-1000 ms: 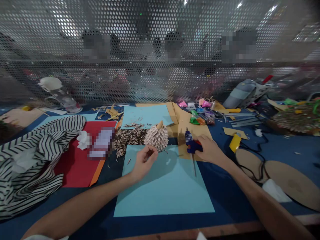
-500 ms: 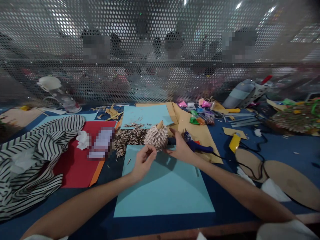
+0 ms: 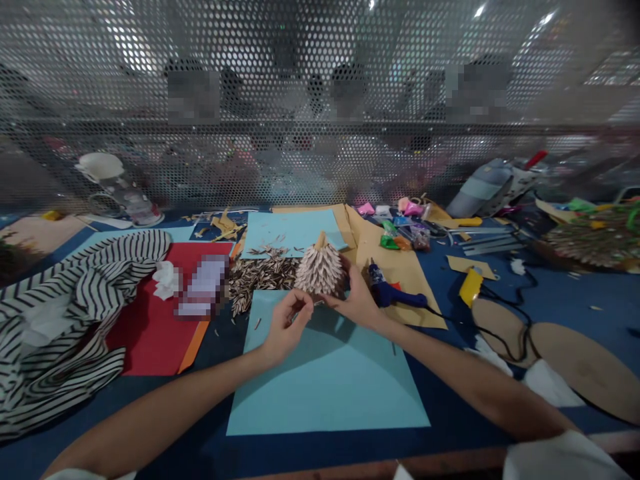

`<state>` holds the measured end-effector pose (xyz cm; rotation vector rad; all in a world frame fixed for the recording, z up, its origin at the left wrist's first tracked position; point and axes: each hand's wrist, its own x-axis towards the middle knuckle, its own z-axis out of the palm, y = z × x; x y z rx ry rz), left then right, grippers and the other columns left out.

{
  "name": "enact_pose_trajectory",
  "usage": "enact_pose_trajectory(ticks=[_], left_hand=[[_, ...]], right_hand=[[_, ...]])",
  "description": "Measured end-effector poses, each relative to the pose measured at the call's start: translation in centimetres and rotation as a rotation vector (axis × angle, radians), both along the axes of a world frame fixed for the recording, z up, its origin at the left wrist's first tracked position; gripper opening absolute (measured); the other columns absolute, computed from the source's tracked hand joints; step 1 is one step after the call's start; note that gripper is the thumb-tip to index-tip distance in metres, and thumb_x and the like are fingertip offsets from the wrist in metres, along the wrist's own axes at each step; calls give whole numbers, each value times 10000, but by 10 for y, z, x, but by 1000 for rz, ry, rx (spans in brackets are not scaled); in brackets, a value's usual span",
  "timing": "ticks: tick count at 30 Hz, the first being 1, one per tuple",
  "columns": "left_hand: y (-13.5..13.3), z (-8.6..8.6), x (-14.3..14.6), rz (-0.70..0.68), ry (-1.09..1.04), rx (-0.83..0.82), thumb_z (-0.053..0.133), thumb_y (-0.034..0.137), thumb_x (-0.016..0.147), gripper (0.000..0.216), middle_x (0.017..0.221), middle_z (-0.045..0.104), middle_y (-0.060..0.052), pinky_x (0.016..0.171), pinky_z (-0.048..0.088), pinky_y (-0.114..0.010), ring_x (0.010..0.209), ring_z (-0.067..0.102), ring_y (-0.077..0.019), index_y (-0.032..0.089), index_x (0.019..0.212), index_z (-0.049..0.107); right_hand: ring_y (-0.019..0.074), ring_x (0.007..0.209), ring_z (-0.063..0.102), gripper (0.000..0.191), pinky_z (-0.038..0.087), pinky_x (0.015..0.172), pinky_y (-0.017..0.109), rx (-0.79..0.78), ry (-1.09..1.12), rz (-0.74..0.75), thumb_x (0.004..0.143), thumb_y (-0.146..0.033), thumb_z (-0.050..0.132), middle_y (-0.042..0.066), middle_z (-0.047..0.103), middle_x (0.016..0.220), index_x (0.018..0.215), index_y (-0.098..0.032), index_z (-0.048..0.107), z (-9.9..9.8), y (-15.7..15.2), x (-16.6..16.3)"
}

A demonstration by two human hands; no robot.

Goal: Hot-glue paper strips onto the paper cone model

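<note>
Paper in pale tones with dark tips, layered in overlapping pointed rows, makes the cone (image 3: 321,270) look spiky, and its bare tan tip points up. The right hand (image 3: 356,300) holds the cone at its lower right side, grip closed on the base. The left hand (image 3: 285,327), just in front of the cone, has a narrow pinched grip on what seems to be one paper scale (image 3: 301,309) — it is too small to tell for sure. I judge the step in hand is fitting this scale to the cone's lower row. This calls for a steady cone and exact fingertip placing. Left of the cone lies a loose pile of scales (image 3: 260,275), and right of it a blue glue gun (image 3: 395,293). In front of the cone is a smooth light-blue sheet (image 3: 330,380) on the bench (image 3: 450,393).
</note>
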<state>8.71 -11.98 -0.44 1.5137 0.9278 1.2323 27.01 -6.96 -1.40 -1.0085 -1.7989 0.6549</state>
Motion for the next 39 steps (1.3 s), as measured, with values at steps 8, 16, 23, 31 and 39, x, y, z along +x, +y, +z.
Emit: enact_pose_trajectory(ticks=[8, 16, 23, 31, 39], left_hand=[[-2, 6, -2, 44, 86, 211, 481, 298, 902, 160, 740, 485, -7, 594, 378, -237, 660, 458, -110, 178, 803, 518], [27, 54, -14, 255, 386, 879, 569, 170, 828, 28, 714, 615, -20, 635, 473, -280, 688, 579, -135, 196, 817, 563], [55, 73, -23, 212, 734, 1320, 617, 174, 828, 159, 798, 697, -37, 598, 405, -307, 717, 649, -168, 230, 976, 635], [57, 66, -27, 146, 836, 1232, 582, 194, 852, 219, 861, 707, -42, 574, 395, -310, 724, 664, -179, 265, 1056, 619], [60, 58, -29, 137, 960, 1272, 546, 193, 862, 262, 916, 703, -70, 574, 425, -319, 760, 666, -200, 251, 1113, 596]], right_hand=[[333, 1246, 402, 834, 364, 1037, 494, -11, -37, -22, 700, -455, 696, 163, 384, 1308, 1365, -201, 261, 2, -10, 12], [321, 1240, 377, 841, 321, 1066, 497, 14, -36, 5, 675, -417, 732, 137, 366, 1283, 1351, -227, 268, -2, -7, 8], [314, 1306, 350, 828, 330, 1079, 479, -55, 46, 128, 716, -358, 717, 139, 326, 1390, 1373, -244, 227, -7, -7, 10], [298, 1290, 404, 796, 364, 1065, 464, -148, 181, 198, 736, -378, 700, 138, 394, 1382, 1370, -248, 236, -6, -10, 3], [312, 1280, 415, 814, 363, 1064, 481, -162, 216, 206, 709, -411, 715, 141, 412, 1366, 1360, -249, 254, -6, -11, 1]])
